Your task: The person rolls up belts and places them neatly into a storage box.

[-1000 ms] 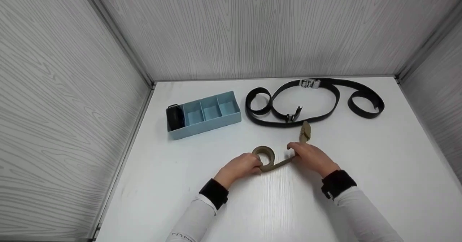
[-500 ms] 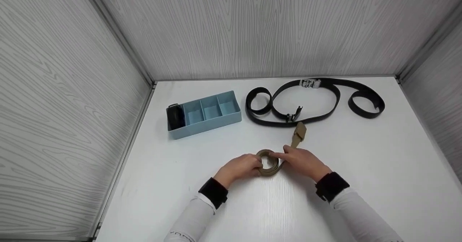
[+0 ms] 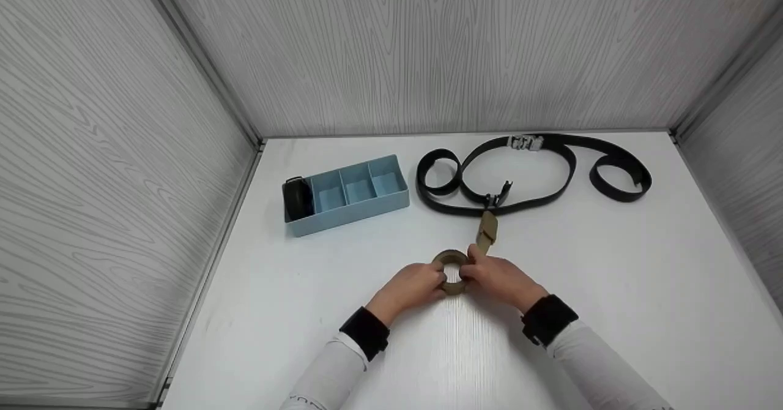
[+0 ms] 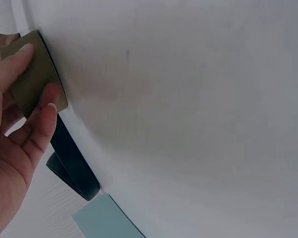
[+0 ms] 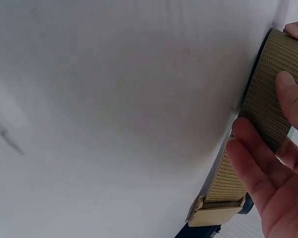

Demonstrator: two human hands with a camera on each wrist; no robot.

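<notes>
A tan webbing belt stands rolled into a coil on the white table. Its loose end with the tan buckle points away towards the black belt. My left hand grips the coil's left side, fingers on the tan belt in the left wrist view. On the coil's right side my right hand holds it, fingers curled over the tan belt; its buckle lies below them in the right wrist view.
A long black belt with a metal buckle lies looped across the back of the table. A blue divided tray sits at the back left with a rolled black belt in its leftmost compartment. Grey panel walls enclose three sides.
The coil has taken up more of the tan belt, so its loose end is shorter. The buckle slid left, towards the coil. My right hand moved left up against the coil.
</notes>
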